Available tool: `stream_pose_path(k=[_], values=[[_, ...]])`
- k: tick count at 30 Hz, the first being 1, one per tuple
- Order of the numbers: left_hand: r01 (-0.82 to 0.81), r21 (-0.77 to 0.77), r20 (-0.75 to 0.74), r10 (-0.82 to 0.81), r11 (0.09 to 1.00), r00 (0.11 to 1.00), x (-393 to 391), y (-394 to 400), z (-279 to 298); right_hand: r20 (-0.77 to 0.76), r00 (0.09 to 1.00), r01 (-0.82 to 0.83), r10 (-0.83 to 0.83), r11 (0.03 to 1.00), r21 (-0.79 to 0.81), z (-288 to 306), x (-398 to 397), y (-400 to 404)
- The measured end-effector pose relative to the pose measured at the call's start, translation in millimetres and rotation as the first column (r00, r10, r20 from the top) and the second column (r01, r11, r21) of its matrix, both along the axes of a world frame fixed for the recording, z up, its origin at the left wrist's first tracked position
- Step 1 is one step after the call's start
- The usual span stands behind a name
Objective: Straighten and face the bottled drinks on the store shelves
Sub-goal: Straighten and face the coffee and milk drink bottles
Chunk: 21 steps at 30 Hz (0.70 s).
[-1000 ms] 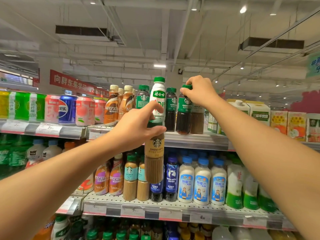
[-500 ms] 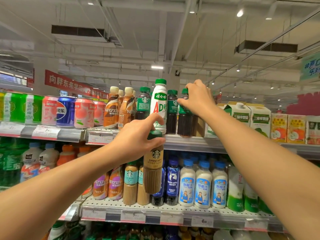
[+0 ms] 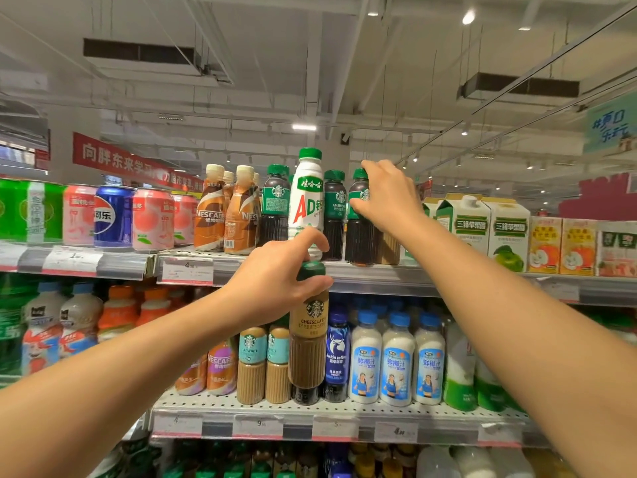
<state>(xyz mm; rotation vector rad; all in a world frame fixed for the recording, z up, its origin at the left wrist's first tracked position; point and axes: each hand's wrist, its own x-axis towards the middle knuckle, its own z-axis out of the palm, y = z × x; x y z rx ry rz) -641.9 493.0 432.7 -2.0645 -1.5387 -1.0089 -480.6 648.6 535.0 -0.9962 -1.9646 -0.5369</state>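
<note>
While each hand grips a coffee bottle (image 3: 307, 343), stocked shelves (image 3: 344, 417) stand under a white ceiling (image 3: 275, 63).

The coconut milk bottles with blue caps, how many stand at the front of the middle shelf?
3. They stand side by side right of the dark blue Luckin coffee bottle: left one, middle one, right one. Blue caps behind suggest more, mostly hidden.

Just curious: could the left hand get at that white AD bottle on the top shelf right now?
Probably not: the left hand already grips the Cheese Latte bottle by its neck. The white AD bottle itself stands unobstructed, just above that hand.
</note>
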Motion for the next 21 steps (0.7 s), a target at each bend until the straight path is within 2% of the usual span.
stream_pose_path(k=[6, 8, 13, 21], values=[[0.009, 0.001, 0.006, -0.009, 1.0, 1.0, 2.9, 1.8, -1.2, -0.164, 0.983, -0.061, 0.079, 0.991, 0.116, -37.2, 11.5, -17.3], [0.016, -0.001, 0.014, -0.016, 1.0, 1.0, 2.9, 2.4, -2.5, -0.194, 0.98, -0.036, 0.05, 0.996, 0.076, -56.6, 14.5, -21.7], [0.01, -0.021, 0.006, -0.01, 1.0, 1.0, 4.4, 2.9, -3.8, -0.124, 0.981, 0.141, -0.15, 0.986, -0.085, -89.9, 9.7, -15.9], [0.015, -0.034, 0.02, -0.014, 0.999, 1.0, 6.6, 0.7, -5.2, -0.085, 0.975, 0.198, -0.204, 0.977, -0.074, -88.9, -3.5, -13.9]])
